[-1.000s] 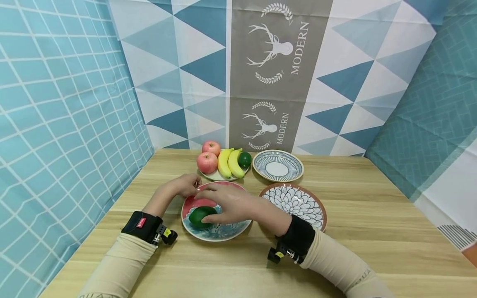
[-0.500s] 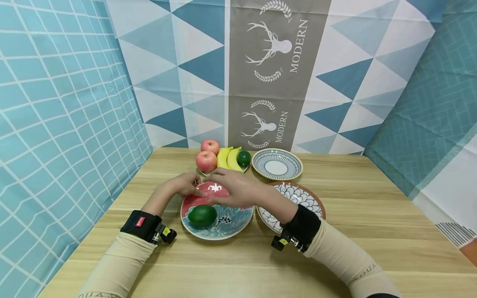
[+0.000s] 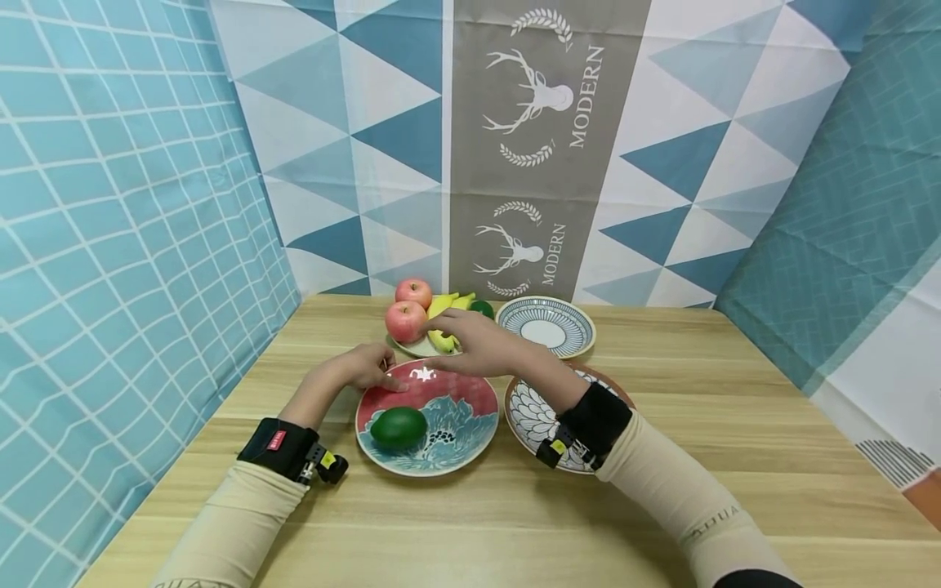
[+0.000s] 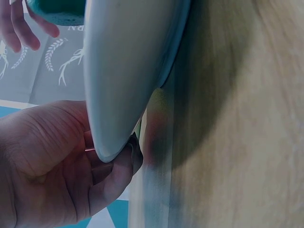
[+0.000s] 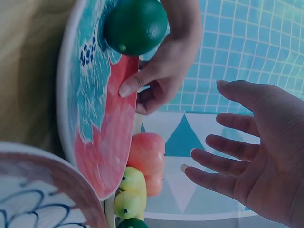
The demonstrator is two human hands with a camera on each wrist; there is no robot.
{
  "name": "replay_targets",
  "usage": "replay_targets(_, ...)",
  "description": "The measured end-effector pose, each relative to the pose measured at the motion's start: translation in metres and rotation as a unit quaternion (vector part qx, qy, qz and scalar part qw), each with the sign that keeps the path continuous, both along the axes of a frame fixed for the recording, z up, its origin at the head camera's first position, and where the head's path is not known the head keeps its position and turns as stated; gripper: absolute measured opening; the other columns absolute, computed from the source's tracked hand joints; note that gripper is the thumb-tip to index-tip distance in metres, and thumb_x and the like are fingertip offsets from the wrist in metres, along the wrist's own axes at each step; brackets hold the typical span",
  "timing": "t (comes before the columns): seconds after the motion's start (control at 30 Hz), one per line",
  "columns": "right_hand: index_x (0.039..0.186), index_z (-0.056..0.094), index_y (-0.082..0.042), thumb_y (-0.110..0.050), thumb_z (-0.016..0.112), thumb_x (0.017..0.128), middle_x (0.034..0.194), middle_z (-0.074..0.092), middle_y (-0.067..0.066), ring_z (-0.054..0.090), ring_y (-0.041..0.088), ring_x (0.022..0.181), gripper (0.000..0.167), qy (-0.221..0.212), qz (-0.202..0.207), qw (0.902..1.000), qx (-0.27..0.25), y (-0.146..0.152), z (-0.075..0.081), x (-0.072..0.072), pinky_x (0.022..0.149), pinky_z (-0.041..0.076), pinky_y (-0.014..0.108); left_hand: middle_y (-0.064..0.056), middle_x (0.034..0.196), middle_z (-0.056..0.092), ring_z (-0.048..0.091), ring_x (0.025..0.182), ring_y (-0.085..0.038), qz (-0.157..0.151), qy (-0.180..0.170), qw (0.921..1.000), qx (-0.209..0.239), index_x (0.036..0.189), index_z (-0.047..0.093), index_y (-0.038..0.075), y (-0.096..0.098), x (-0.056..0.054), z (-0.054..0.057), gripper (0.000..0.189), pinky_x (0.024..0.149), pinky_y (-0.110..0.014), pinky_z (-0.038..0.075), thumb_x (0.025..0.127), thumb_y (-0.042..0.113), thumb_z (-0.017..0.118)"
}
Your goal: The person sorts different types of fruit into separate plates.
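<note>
Light wooden table (image 3: 735,457); four plates (image 3: 470,445) directly on it

Left hand (image 3: 365,367) pinching, right (image 3: 481,345) spread

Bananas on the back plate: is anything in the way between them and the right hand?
No. The right hand hovers open right over the bananas, with only air between. An apple sits beside them, off to the side.
</note>
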State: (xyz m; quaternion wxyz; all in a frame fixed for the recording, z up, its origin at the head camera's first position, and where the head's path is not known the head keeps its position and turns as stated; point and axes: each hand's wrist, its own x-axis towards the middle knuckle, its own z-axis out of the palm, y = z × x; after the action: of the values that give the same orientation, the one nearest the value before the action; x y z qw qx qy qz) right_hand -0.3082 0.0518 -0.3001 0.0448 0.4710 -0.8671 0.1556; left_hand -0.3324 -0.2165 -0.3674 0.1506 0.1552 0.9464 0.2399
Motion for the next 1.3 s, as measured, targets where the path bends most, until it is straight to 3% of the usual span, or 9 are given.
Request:
replay_targets(0.1, 0.150, 0.059, -0.017, -0.041, 0.072, 0.101, 0.148, 0.060, 0.005, 0.052, 0.021, 0.138, 0.056, -0.003, -0.013, 0.9999, 0.004, 0.000, 0.002, -0.004, 0.113, 0.043, 0.040, -0.006, 0.083, 0.058, 0.056, 0.076, -0.021, 0.001, 0.000, 1.0000, -0.002, 0.094, 0.062, 0.007, 0.001, 0.000, 0.000, 0.029, 0.065, -0.030, 0.046, 0.093, 0.026, 0.084)
replay_targets(0.2, 0.149, 0.059, -0.016, -0.041, 0.071, 0.101, 0.148, 0.059, 0.005, 0.051, 0.021, 0.140, 0.056, -0.007, -0.019, 0.9998, 0.005, 0.000, 0.003, -0.009, 0.115, 0.042, 0.041, -0.006, 0.083, 0.058, 0.056, 0.076, -0.021, 0.001, 0.002, 1.0000, -0.005, 0.094, 0.062, 0.007, 0.001, 0.000, 0.000, 0.029, 0.065, -0.030, 0.045, 0.093, 0.027, 0.084)
replay_targets(0.53, 0.146, 0.061, -0.014, -0.039, 0.071, 0.102, 0.145, 0.062, 0.005, 0.053, 0.026, 0.137, 0.051, -0.011, -0.038, 0.9992, -0.004, -0.001, -0.001, -0.021, 0.114, 0.042, 0.043, -0.007, 0.087, 0.059, 0.057, 0.077, -0.022, 0.014, -0.009, 0.9998, -0.010, 0.099, 0.062, 0.006, 0.000, -0.001, -0.002, 0.035, 0.066, -0.031, 0.047, 0.092, 0.032, 0.085)
replay_targets(0.83, 0.144, 0.063, -0.009, -0.034, 0.073, 0.100, 0.138, 0.063, 0.009, 0.064, 0.025, 0.120, 0.051, -0.005, -0.060, 0.9980, -0.019, 0.007, -0.009, -0.039, 0.101, 0.051, 0.038, -0.007, 0.087, 0.060, 0.057, 0.078, -0.022, 0.016, -0.011, 0.9998, 0.000, 0.096, 0.063, 0.007, 0.002, -0.002, -0.007, 0.034, 0.067, -0.031, 0.047, 0.091, 0.032, 0.086)
replay_targets(1.1, 0.141, 0.063, -0.004, -0.031, 0.074, 0.100, 0.136, 0.064, 0.014, 0.063, 0.030, 0.123, 0.050, 0.013, -0.065, 0.9976, -0.017, 0.013, -0.010, -0.052, 0.104, 0.050, 0.040, -0.008, 0.088, 0.060, 0.057, 0.079, -0.023, 0.024, -0.011, 0.9996, 0.000, 0.098, 0.063, 0.006, 0.002, -0.002, -0.004, 0.034, 0.068, -0.031, 0.046, 0.091, 0.031, 0.085)
replay_targets(1.3, 0.144, 0.061, -0.005, -0.033, 0.072, 0.101, 0.141, 0.062, 0.014, 0.060, 0.030, 0.127, 0.051, 0.010, -0.100, 0.9950, -0.004, 0.019, -0.008, -0.068, 0.108, 0.047, 0.044, -0.008, 0.089, 0.060, 0.057, 0.080, -0.023, 0.025, -0.014, 0.9996, 0.002, 0.098, 0.063, 0.007, 0.002, -0.003, -0.004, 0.035, 0.069, -0.031, 0.047, 0.091, 0.032, 0.085)
